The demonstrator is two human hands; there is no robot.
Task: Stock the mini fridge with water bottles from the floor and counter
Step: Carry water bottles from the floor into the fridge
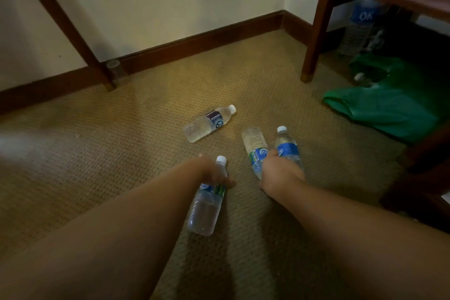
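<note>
left hand (pixel 214 173): wrapped round the neck end of a green-label bottle (pixel 207 204), base pointing back at the person, just this side of the lone bottle (pixel 209 123)

right hand (pixel 280 170): fingers clamped across two bottles at once, a flipped bottle (pixel 255 148) and a blue-label bottle (pixel 288 147), right of the lone bottle

lone bottle: lies flat on the carpet (pixel 121 148), nobody touching it

green bag (pixel 389 107): far right of the lone bottle, under a wooden table (pixel 316 31)

fridge: not in view

risk: two smooth bottles in one hand looks sketchy, one could squirt out on the lift and roll off under the table
</note>
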